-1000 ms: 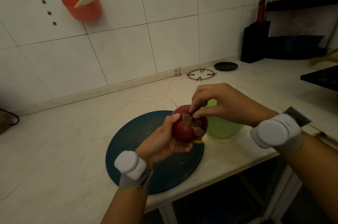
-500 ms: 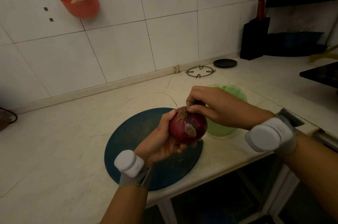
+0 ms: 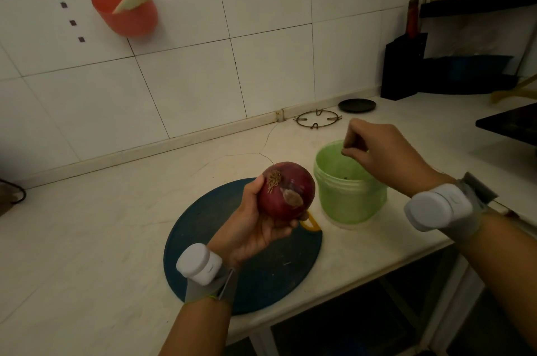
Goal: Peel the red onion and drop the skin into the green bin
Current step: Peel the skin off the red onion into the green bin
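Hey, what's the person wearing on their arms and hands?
The left hand and right hand are bare: no gloves, no sleeves in view. Each wrist wears a grey band with a rounded white device: left device, right device.

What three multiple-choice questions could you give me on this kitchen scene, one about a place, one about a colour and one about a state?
1. Where is the right hand?
A) flat on the counter
B) above the green bin
C) against the wall

2. What colour is the round board?
A) white
B) red
C) dark blue

3. What state is the red onion in?
A) whole, gripped in the left hand
B) lying inside the bin
C) cut in half

Answers:
1 B, its fingertips hang over the bin's open mouth.
2 C, the board shows dark blue around the left forearm.
3 A, the fingers curl round the uncut onion above the board.
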Demonstrator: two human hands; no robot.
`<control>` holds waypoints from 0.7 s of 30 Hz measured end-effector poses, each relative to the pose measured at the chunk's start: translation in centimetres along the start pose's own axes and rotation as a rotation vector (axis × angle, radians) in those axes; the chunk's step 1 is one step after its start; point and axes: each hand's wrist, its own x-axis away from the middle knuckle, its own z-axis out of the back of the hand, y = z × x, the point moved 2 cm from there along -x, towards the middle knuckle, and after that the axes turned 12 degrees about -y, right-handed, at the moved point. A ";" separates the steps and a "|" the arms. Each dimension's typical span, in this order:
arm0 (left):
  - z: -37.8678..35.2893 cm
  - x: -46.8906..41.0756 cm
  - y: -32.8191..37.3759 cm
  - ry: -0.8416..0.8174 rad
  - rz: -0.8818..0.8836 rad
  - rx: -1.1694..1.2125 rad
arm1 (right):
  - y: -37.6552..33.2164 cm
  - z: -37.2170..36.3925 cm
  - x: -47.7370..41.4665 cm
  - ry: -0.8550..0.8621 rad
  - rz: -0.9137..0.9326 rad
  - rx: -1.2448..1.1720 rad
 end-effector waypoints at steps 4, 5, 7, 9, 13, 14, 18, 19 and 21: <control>0.4 -0.6 -0.2 -0.072 -0.021 -0.067 | 2.3 -0.3 -0.3 0.069 -0.100 0.045; 0.5 -0.8 -0.3 -0.077 -0.029 -0.077 | 2.7 -0.4 -0.3 0.094 -0.118 0.057; 0.7 -1.1 -0.4 -0.066 -0.044 -0.116 | 2.9 -0.4 -0.3 0.137 -0.138 0.050; 0.8 -1.5 -0.6 -0.055 -0.059 -0.170 | 2.3 -0.3 -0.2 0.155 -0.121 0.002; 0.9 -1.7 -0.5 -0.025 -0.089 -0.233 | -0.4 -0.5 0.2 -0.001 0.012 -0.231; 0.8 -1.6 -0.4 -0.016 -0.088 -0.246 | -1.3 -0.6 0.4 -0.070 0.058 -0.272; 0.7 -1.3 0.1 0.000 -0.071 -0.355 | -3.7 -0.9 0.9 -0.284 0.218 -0.185; 0.6 -1.3 0.1 0.000 -0.069 -0.396 | -4.1 -1.0 1.1 -0.306 0.231 -0.128; 0.5 -1.1 0.3 0.018 -0.076 -0.470 | -4.7 -0.9 1.2 -0.310 0.237 -0.034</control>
